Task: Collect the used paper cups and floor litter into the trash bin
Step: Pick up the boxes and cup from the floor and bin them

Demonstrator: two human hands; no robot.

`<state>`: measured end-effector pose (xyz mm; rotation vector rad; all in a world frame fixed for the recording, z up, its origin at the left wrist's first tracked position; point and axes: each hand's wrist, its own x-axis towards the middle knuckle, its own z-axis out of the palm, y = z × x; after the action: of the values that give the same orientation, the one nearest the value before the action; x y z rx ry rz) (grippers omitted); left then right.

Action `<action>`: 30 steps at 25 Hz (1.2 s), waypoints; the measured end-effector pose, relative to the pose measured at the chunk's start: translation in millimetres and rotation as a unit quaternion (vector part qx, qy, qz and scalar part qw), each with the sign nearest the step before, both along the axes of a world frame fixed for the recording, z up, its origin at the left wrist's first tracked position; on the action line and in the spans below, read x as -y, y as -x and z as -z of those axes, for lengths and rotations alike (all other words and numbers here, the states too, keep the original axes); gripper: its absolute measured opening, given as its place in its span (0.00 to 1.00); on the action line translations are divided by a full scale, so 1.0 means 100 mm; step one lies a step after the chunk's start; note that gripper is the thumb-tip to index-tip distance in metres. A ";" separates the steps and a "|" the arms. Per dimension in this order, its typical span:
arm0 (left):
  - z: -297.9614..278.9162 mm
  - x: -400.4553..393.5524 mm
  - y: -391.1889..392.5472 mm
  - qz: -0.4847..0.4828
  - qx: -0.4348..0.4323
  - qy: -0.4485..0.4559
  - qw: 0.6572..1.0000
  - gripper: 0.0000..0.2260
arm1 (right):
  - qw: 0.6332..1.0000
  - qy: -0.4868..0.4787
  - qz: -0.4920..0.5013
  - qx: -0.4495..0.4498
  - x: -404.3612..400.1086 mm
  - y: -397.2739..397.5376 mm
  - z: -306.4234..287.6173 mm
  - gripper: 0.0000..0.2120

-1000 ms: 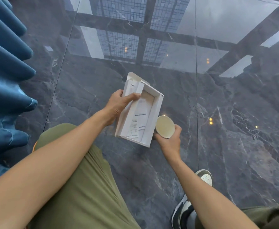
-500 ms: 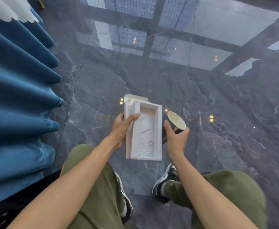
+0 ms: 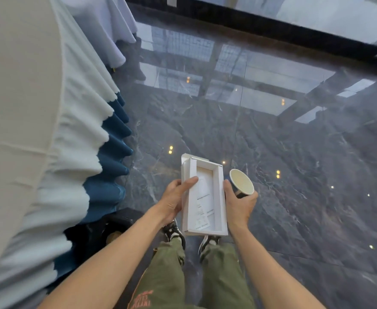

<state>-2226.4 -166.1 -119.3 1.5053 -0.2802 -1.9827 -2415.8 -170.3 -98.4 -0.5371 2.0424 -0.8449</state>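
A white open cardboard box with a printed slip inside is held flat in front of me, above my shoes. My left hand grips its left edge, thumb lying over the rim. My right hand is closed around a paper cup with a pale inside and a dark outside; the cup tilts to the right, and the thumb rests against the box's right edge. No trash bin is in view.
A table with a white cloth and a pleated blue skirt fills the left side. A second white-clothed table stands further back. A dark object sits at the skirt's foot. Glossy dark marble floor stretches ahead to a glass wall.
I have risen from a crouch to standing, so the view lifted and the tabletops came into sight. The box and cup stay in my hands, now level and closer to my body.
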 end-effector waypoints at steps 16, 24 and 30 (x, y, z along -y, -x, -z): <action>-0.64 -2.47 -0.46 -0.140 0.009 0.024 0.990 0.35 | 0.961 0.031 -0.276 -0.002 -1.65 -0.52 -0.66 0.36; -0.59 -3.54 -0.90 -0.190 0.070 -0.047 0.978 0.36 | 0.963 -0.021 -0.249 0.098 -2.31 -0.72 -0.52 0.33; -0.31 -4.32 -1.71 -0.248 0.149 -0.116 0.950 0.37 | 0.952 -0.113 -0.265 0.100 -2.70 -1.46 -0.03 0.29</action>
<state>-2055.5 266.1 -87.8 1.8126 0.2057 -1.4264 -2270.0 99.6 -95.9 -0.7874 1.6617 -0.3242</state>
